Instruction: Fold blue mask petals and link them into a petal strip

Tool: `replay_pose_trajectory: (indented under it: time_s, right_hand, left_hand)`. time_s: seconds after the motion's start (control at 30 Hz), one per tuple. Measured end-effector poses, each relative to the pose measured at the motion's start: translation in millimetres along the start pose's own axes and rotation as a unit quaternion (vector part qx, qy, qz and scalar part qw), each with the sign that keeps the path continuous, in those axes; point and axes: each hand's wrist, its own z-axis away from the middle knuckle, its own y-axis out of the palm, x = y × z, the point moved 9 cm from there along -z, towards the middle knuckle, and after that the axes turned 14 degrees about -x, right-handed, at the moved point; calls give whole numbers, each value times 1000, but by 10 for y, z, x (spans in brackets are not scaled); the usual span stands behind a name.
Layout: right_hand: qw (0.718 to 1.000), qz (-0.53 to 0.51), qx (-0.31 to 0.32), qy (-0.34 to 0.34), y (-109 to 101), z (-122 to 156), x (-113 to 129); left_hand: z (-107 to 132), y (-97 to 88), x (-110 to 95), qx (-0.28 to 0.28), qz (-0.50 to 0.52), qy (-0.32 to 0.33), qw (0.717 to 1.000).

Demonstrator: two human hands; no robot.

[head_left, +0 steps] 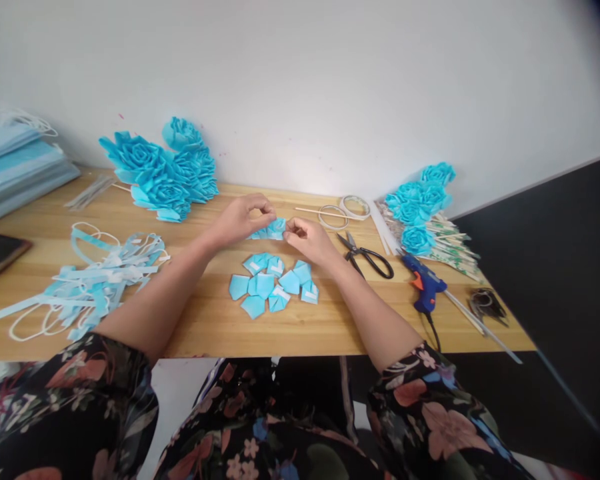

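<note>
My left hand (245,219) and my right hand (313,239) are close together above the middle of the table. Between them is a light-blue folded piece (277,230), apparently of mask fabric. My left fingers pinch at its upper edge, and my right thumb and fingertip close on its right end. My left hand hides part of the piece. Just nearer to me lies a cluster of folded blue petals (265,285), several of them with white strips of tape. Scissors (364,255) with black handles lie spread open to the right of my right hand.
Blue fabric roses (155,173) stand at back left, and more roses (420,200) at back right. Cut mask strips and ear loops (100,277), stacked masks (20,167) and a phone (0,257) lie left. Tape rolls (355,207) and a blue glue gun (425,283) are on the right.
</note>
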Motion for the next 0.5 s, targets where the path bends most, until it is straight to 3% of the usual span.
replay_pose_trajectory:
  time_s: [0.23, 0.5]
  right_hand:
    - [999, 32, -24, -23, -20, -17, -6]
    - [984, 134, -45, -112, -9, 0, 114]
  left_hand:
    - [16, 65, -27, -6, -14, 73, 997]
    - [35, 141, -34, 4, -25, 66, 997]
